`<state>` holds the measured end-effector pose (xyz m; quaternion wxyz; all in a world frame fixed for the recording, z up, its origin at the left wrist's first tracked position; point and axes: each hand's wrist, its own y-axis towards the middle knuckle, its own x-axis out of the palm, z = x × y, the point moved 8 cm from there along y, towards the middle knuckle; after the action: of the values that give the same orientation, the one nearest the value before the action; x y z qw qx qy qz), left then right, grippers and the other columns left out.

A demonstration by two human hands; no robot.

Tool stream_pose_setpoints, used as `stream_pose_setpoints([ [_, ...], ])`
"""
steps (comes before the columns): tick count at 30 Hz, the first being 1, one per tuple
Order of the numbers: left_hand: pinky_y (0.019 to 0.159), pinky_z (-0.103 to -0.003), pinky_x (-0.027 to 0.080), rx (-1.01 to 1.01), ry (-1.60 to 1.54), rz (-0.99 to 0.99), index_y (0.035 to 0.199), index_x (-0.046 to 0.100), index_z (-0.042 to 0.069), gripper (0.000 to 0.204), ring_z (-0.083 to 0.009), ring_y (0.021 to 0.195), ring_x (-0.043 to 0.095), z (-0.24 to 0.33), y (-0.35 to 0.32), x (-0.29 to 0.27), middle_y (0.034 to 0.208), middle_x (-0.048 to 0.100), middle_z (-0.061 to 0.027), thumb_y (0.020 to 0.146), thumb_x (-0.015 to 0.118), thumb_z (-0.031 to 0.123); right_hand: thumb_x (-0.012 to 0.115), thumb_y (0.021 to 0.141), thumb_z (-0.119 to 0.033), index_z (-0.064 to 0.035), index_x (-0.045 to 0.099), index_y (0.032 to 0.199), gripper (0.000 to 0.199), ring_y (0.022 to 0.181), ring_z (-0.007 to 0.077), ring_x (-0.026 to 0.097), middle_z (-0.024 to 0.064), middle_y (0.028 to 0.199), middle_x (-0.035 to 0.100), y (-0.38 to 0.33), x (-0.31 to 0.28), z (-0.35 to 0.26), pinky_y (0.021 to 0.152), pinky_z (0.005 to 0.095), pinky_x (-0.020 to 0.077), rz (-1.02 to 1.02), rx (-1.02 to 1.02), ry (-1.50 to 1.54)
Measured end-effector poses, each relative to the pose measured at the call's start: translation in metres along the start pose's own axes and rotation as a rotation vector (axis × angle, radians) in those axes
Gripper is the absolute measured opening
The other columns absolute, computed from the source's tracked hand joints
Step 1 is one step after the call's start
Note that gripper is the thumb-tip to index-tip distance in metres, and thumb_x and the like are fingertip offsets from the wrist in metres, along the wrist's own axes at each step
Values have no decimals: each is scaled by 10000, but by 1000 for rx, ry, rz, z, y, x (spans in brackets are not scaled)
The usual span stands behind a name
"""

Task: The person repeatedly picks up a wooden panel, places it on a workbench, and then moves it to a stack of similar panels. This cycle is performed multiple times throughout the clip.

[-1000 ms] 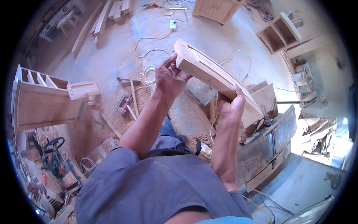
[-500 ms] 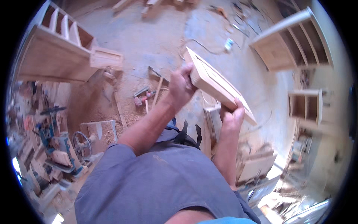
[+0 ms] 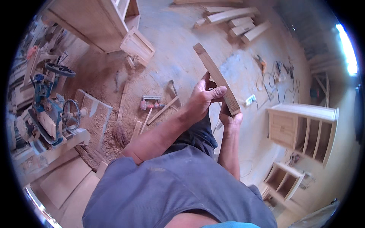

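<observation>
In front of my body I hold a framed panel of pale bare wood (image 3: 213,72), raised above the floor and turned so that its narrow edge faces up. My left hand (image 3: 203,95) grips the long side near its middle, thumb across the edge and fingers underneath. Around the near end, my right hand (image 3: 231,120) is closed from below, with its fingers partly hidden by the wood. The panel's broad framed face is mostly out of sight.
A large wooden cabinet (image 3: 85,22) stands at the far left, with a small framed panel (image 3: 138,47) beside it. Wooden beams (image 3: 235,22) lie far ahead. A red-and-grey tool (image 3: 150,103), sawdust and an orange power tool (image 3: 261,64) lie on the floor. Another cabinet (image 3: 300,131) is right, a teal machine (image 3: 49,110) left.
The panel has turned from showing its framed face to showing its edge. My left hand has slid toward its middle. My view has swung, so the surroundings have shifted.
</observation>
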<state>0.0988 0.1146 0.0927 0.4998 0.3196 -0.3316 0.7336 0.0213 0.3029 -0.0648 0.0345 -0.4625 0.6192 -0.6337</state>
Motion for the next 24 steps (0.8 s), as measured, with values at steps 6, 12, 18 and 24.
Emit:
stream_pose_setpoints([
  [6,888,-355,528,126,36,293,1352,406,47,597,-186,1004,594,35,116,-58,1085,574,-93,862,729,154,469,869,-251,-8,495,1355,544,1141,364,607,188,1292,595,105,109,21,985,524,500,37,107,-236],
  [12,872,-356,527,45,0,683,1239,457,-37,564,-228,975,619,60,259,-141,1087,594,-134,756,718,92,502,925,-242,12,494,1309,461,1118,348,622,192,1253,606,247,217,49,966,473,521,-38,213,-370],
  [18,752,-314,527,215,196,823,1090,541,-32,426,-177,882,619,125,359,-196,966,620,-98,679,641,26,516,955,-236,36,393,1347,493,1147,415,582,243,1294,538,304,270,54,940,539,520,159,430,-843],
  [24,859,-389,514,161,676,1112,1223,514,-67,602,-346,980,652,213,404,-273,1057,652,-232,677,654,144,585,919,-167,39,476,1319,462,1018,332,652,211,1186,622,370,415,133,866,437,545,-409,331,-1342],
])
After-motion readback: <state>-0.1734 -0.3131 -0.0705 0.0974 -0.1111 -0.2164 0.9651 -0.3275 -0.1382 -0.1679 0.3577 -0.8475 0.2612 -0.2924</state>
